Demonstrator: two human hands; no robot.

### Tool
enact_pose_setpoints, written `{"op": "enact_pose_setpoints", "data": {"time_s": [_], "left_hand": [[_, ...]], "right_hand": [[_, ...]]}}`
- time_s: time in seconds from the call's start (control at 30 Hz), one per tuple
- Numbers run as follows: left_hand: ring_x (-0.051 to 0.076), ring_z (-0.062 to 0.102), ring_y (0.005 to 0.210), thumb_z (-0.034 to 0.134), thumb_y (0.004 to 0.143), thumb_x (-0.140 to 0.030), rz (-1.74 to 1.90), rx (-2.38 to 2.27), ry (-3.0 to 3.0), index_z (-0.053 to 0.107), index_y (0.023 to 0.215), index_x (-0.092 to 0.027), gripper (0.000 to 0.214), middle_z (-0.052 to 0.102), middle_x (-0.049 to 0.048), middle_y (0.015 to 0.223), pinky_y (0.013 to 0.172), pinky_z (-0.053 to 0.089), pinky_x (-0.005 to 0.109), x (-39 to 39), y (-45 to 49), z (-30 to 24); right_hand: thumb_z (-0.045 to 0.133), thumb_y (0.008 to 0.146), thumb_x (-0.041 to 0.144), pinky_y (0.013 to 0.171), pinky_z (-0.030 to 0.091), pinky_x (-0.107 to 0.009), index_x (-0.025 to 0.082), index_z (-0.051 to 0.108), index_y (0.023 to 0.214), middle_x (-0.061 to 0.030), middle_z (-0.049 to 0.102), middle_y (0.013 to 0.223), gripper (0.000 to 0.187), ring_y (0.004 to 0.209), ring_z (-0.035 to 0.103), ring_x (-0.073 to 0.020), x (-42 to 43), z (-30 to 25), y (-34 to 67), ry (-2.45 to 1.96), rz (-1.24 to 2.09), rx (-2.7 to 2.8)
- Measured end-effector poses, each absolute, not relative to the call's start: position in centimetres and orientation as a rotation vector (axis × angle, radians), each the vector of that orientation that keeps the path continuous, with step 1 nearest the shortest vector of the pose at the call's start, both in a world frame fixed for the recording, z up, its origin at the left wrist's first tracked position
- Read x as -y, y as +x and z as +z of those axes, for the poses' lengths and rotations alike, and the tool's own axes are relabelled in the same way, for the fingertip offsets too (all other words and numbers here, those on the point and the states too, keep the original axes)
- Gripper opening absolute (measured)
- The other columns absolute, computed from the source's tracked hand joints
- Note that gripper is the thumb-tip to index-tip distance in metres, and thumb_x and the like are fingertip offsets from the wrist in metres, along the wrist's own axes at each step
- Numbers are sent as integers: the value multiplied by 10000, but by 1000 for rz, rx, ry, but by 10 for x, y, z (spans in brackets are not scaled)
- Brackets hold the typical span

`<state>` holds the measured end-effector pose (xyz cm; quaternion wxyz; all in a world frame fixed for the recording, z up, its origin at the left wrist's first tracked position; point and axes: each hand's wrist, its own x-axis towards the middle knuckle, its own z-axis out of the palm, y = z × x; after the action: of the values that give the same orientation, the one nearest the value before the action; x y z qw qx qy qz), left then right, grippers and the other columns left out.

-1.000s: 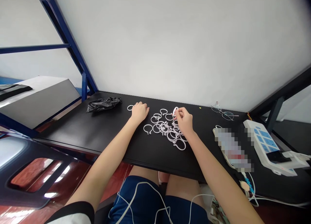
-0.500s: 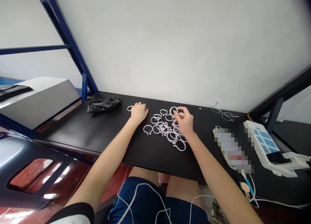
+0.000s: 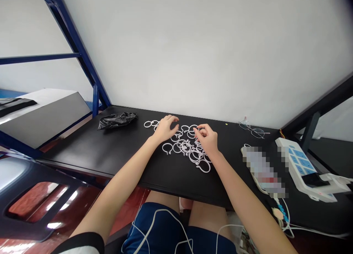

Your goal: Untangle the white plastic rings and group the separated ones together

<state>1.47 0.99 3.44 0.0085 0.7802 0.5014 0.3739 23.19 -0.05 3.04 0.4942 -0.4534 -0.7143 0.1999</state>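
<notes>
Several white plastic split rings [image 3: 190, 148] lie in a loose pile on the black table [image 3: 116, 151]. Two more white rings [image 3: 151, 123] sit apart at the pile's left. My left hand [image 3: 164, 129] hovers low over the pile's left edge with its fingers stretched out toward the rings, holding nothing. My right hand [image 3: 207, 139] rests at the pile's right side, thumb and fingers pinched on a white ring [image 3: 192, 129] at the pile's far edge.
A crumpled black plastic bag [image 3: 117, 119] lies at the table's far left. Eyeglasses [image 3: 252, 128] sit by the wall at the right, then a blurred flat object [image 3: 261, 169] and a white power strip [image 3: 300, 165] with cables. A blue rack post [image 3: 95, 99] stands left.
My left hand has left the two separate rings and moved right to the pile. My right hand has lowered the pinched ring from upright toward the table.
</notes>
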Motion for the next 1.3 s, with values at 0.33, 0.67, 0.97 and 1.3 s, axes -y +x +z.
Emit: {"op": "enact_pose_setpoints", "data": {"time_s": [0.33, 0.67, 0.97, 1.3], "left_hand": [[238, 563, 1054, 567, 880, -331, 959, -1155, 2715, 489, 1261, -186, 416, 587, 107, 1194, 908, 439, 374, 10, 46, 33], [225, 571, 1023, 538, 911, -300, 979, -1179, 2724, 515, 1220, -176, 334, 607, 100, 1148, 854, 439, 344, 6, 42, 33], [236, 583, 1034, 461, 957, -324, 937, -1237, 2698, 444, 1298, -169, 375, 608, 112, 1141, 853, 454, 361, 1, 39, 29], [219, 595, 960, 420, 976, -419, 942, -1277, 2683, 478, 1259, -164, 385, 612, 108, 1078, 852, 474, 364, 0, 38, 28]], "right_hand": [[599, 853, 393, 552, 438, -246, 214, 543, 838, 58, 535, 524, 187, 455, 495, -109, 1, 23, 226, -952, 448, 1856], [640, 813, 376, 549, 463, -247, 206, 592, 907, 15, 607, 655, 200, 491, 535, -110, 5, 26, 223, -937, 453, 1890], [616, 809, 264, 573, 505, -257, 194, 608, 946, -35, 714, 799, 155, 490, 602, -113, 8, 29, 222, -919, 415, 1911], [595, 859, 256, 570, 497, -270, 210, 660, 857, -17, 696, 753, 80, 509, 557, -119, 3, 26, 226, -887, 304, 1918]]}}
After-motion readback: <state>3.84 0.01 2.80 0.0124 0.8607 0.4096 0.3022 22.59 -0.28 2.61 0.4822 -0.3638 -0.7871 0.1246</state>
